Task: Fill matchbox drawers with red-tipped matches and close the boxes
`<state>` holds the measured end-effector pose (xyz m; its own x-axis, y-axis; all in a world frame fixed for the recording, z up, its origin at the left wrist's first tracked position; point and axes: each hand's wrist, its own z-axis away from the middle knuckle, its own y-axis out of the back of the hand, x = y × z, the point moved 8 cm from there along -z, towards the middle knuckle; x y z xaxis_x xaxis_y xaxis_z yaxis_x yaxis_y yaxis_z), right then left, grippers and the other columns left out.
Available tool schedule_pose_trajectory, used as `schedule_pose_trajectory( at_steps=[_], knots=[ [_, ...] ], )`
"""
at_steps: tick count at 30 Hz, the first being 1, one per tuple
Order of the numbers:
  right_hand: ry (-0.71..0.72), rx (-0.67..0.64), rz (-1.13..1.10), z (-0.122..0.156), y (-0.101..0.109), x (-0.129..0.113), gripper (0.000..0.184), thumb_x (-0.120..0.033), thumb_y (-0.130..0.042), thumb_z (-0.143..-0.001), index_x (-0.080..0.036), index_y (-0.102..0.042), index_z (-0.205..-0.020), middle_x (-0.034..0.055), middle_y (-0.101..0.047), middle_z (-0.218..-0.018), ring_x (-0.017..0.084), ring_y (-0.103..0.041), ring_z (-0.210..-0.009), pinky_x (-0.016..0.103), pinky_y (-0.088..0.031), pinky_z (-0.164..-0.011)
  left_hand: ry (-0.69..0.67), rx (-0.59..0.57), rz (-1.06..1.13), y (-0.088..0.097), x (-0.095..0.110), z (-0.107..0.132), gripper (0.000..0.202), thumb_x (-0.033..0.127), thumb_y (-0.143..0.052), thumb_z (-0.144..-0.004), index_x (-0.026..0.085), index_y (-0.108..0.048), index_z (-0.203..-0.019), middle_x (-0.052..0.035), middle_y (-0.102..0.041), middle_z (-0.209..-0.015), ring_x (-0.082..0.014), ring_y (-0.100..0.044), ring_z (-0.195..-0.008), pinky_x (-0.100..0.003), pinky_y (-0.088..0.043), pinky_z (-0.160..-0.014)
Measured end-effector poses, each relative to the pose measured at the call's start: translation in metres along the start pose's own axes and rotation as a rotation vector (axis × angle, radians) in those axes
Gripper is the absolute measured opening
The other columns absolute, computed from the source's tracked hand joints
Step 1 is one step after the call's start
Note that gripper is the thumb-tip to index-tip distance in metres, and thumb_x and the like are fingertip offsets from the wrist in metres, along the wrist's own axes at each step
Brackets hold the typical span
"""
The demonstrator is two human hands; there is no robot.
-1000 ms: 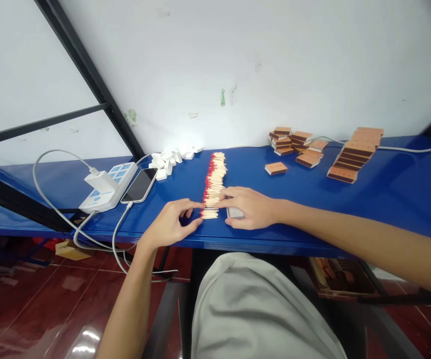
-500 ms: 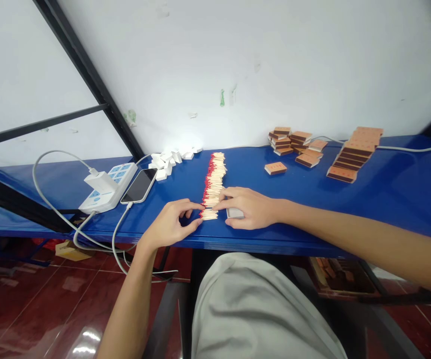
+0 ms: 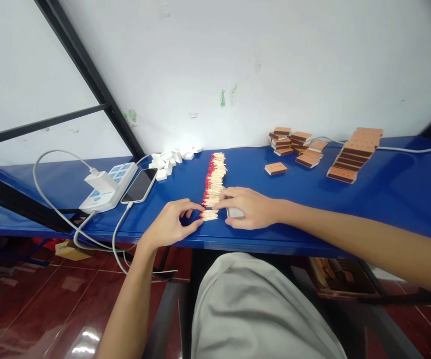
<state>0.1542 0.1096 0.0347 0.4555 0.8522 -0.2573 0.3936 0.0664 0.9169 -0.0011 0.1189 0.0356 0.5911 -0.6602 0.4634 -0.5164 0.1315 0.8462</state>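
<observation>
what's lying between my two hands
The head view shows a small match cluster and the near end of the longer match row between left hand and right hand.

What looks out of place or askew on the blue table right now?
One matchbox lies on its own, apart from the nearby pile. The white boxes are heaped at mixed angles, whereas the matches lie in a row, red heads left. I see nothing clearly damaged there.

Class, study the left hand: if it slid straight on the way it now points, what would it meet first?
The left hand would most likely meet the small near bunch of red-headed pale wooden matchsticks, right at its grip; whether it touches them is unclear.
</observation>
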Motion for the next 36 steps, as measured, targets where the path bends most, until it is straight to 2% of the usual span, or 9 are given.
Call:
schedule_pose_trajectory(
  at_steps=[16,31,36],
  knots=[
    [-0.02,-0.02,0.001,-0.0006,-0.0004,0.0007,0.041,-0.032,-0.06,-0.089,-0.018,-0.066,-0.127,0.0123,-0.062,-0.116,0.026,-0.059,-0.101,0.042,-0.046,-0.091,0.005,-0.001,-0.008,0.0001,-0.0005,0.001,0.022,0.033,-0.065,-0.088,0.02,-0.072,-0.105,0.0018,-0.054,-0.073,-0.012,-0.048,-0.066,-0.025,-0.039,-0.064],
    [-0.021,-0.017,-0.029,-0.0015,0.0007,-0.0009,0.04,-0.029,-0.061,-0.088,-0.019,-0.066,-0.127,0.0101,-0.063,-0.109,0.025,-0.06,-0.098,0.04,-0.047,-0.089,0.004,-0.002,-0.036,0.0007,0.0052,0.0008,0.017,0.029,-0.062,-0.091,0.02,-0.072,-0.101,0.0017,-0.054,-0.073,-0.0127,-0.05,-0.067,-0.026,-0.038,-0.065],
    [-0.057,-0.041,-0.044,-0.0023,-0.0001,-0.0005,0.044,-0.033,-0.063,-0.088,-0.018,-0.064,-0.13,0.0108,-0.062,-0.109,0.027,-0.059,-0.099,0.043,-0.048,-0.089,0.027,0.001,-0.05,0.0001,0.0078,0.0012,0.017,0.027,-0.059,-0.093,0.02,-0.072,-0.1,0.0013,-0.054,-0.073,-0.013,-0.051,-0.066,-0.026,-0.038,-0.064]
  ],
)
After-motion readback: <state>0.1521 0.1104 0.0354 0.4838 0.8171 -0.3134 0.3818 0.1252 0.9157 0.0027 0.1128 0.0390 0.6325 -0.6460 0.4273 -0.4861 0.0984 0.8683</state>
